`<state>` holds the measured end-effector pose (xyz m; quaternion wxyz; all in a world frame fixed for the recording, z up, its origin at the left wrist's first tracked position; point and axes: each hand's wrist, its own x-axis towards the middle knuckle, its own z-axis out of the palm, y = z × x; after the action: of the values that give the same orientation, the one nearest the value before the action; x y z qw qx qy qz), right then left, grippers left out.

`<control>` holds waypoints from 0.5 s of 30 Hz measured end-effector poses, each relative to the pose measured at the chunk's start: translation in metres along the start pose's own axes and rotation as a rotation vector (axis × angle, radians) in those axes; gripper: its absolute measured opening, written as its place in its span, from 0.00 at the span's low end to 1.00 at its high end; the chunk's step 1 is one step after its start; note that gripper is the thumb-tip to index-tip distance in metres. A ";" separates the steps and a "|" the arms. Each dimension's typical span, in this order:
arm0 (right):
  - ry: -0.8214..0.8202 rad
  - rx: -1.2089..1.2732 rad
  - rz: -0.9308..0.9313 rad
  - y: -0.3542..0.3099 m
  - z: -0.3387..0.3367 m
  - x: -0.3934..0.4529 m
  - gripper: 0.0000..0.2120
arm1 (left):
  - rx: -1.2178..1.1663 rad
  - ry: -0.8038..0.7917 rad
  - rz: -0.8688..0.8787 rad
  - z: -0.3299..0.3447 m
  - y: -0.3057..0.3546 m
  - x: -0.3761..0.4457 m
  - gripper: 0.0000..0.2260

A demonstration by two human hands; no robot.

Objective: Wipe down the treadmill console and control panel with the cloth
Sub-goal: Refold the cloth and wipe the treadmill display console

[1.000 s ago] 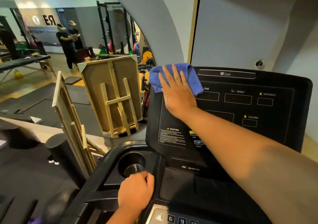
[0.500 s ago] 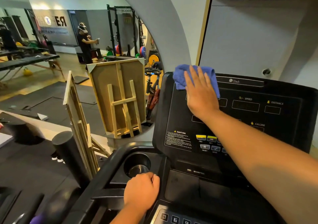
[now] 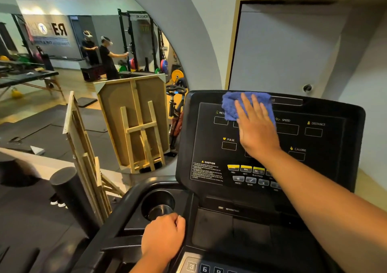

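Observation:
The black treadmill console [image 3: 335,138] stands upright in front of me, with readouts marked speed, distance, pulse and calorie and a row of yellow and grey buttons [image 3: 246,173] low on the panel. My right hand [image 3: 256,129] lies flat, fingers spread, pressing a blue cloth [image 3: 231,107] against the top middle of the panel. My left hand [image 3: 163,238] is closed on the console's lower left edge, just below the round cup holder [image 3: 157,206]. A number keypad [image 3: 204,268] shows at the bottom edge.
A wooden easel panel [image 3: 134,124] and a second wooden frame [image 3: 83,153] lean to the left of the treadmill, beside a black cylinder [image 3: 69,191]. A large mirror behind reflects gym racks, weight plates and two persons. A grey wall panel [image 3: 282,52] rises behind the console.
My right hand has slid the blue cloth to the right along the top of the panel, from its upper left corner toward the middle. My left hand stays on the console edge.

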<state>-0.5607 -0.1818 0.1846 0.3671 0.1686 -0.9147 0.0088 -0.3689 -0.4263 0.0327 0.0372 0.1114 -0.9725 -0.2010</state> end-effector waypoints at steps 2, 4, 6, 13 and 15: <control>0.023 0.020 0.167 0.029 -0.011 -0.019 0.28 | 0.008 -0.005 0.003 0.001 0.000 0.000 0.18; 0.048 0.025 0.287 0.046 -0.017 -0.033 0.27 | 0.013 -0.004 0.011 -0.001 0.001 -0.001 0.17; 0.069 0.020 0.364 0.051 -0.016 -0.038 0.26 | 0.008 0.010 0.014 -0.001 0.001 -0.001 0.17; -0.018 -0.018 -0.006 -0.002 0.001 -0.010 0.29 | -0.015 0.006 -0.003 0.004 -0.001 0.000 0.18; -0.042 -0.051 -0.119 0.001 0.002 -0.008 0.29 | -0.026 0.017 0.002 0.004 -0.001 0.001 0.18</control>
<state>-0.5570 -0.1783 0.1781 0.3521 0.2134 -0.9104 -0.0400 -0.3699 -0.4253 0.0283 0.0471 0.1117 -0.9696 -0.2124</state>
